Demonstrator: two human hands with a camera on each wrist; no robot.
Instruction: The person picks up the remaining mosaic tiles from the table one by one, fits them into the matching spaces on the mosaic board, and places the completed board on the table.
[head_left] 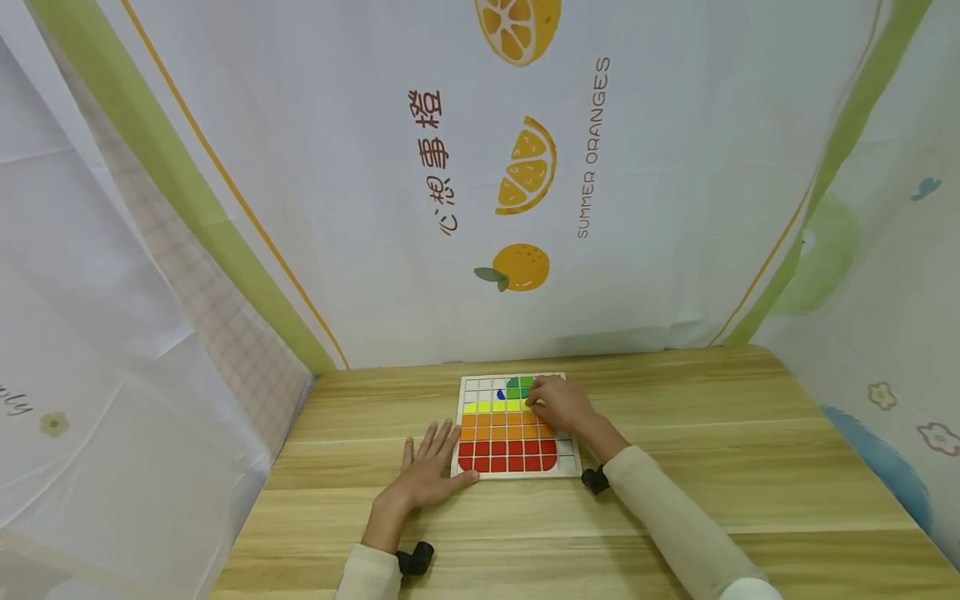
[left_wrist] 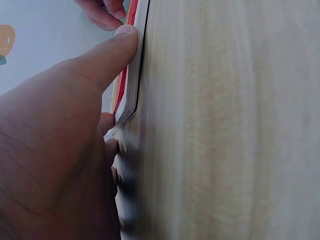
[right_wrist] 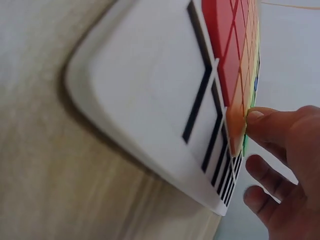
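A square white puzzle board lies flat on the table, partly filled with red, orange, yellow, green and blue pieces. My left hand rests beside its near left corner with fingers spread. In the left wrist view the left thumb touches the board's edge. My right hand is over the far right part of the board, fingers curled. There it seems to pinch a small yellow puzzle piece, mostly hidden by the fingers. In the right wrist view the thumb meets the board's coloured surface.
The board stands on a wood-grain table. Behind it hangs a white curtain printed with oranges, and more cloth hangs at both sides. Each wrist carries a black camera. Bare white grid cells show along the board's right side and far left corner.
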